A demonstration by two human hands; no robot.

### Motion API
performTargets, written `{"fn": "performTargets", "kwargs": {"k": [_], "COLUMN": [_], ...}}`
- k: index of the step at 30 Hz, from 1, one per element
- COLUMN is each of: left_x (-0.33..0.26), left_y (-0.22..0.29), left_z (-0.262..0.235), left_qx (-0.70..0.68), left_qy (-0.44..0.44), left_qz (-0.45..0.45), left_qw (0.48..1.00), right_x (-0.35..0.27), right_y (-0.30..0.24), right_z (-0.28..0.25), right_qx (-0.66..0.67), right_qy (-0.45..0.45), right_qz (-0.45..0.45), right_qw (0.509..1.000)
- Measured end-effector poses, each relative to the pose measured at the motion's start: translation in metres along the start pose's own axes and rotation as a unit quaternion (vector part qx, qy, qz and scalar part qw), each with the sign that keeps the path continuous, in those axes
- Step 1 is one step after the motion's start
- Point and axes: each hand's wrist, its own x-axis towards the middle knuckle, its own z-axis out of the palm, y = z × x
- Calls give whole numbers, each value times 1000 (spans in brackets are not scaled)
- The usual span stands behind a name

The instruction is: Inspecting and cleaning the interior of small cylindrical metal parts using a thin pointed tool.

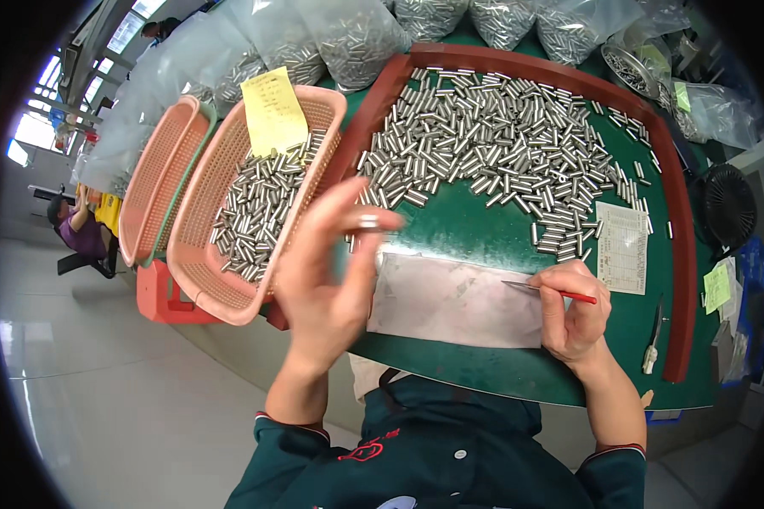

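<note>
- The left hand (327, 271) is raised above the table edge, thumb and fingers pinched on one small metal pin (367, 221), which sits at the fingertips.
- The right hand (575, 310) rests on the green table (475, 237), closed around a red-handled tool (550, 292) whose thin tip points left over the plate.
- One grey flat plate (454, 299) lies between the two hands, near the table's front edge.
- A loose heap of pins (501, 144), far too many to count, spreads across the table behind the plate.
- One dark red rim (676, 220) curves around the heap at the back and right.
- Two pink baskets stand at the left: the near basket (229, 288) holds many pins and one yellow note (273, 110); the far basket (157, 178) is stacked beside it, contents hidden.
- One white printed sheet (623, 248) lies on the table just right of the heap.
- Clear bags of pins (356, 34) line the back edge, perhaps five or six, since the rim of the view blurs them.
- One black fan (728, 204) sits at the far right.
- One other person (81, 229) sits far off at the left.
</note>
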Motion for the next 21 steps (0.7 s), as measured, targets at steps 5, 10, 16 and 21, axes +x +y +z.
{"fn": "performTargets", "kwargs": {"k": [5,10,16,21], "left_x": [16,16,19,20], "left_y": [2,0,-20,-51], "left_z": [-68,-86,-20,14], "left_qx": [367,476,359,382], "left_qy": [255,217,-28,-119], "left_qz": [82,83,120,113], "left_qw": [891,848,925,909], "right_x": [1,1,0,0], "right_y": [-3,-3,-4,-5], "right_z": [1,3,2,2], "right_qx": [6,3,2,0], "right_qy": [-2,-1,-2,-11], "right_qz": [-16,-15,-10,-17], "right_qw": [1000,1000,1000,1000]}}
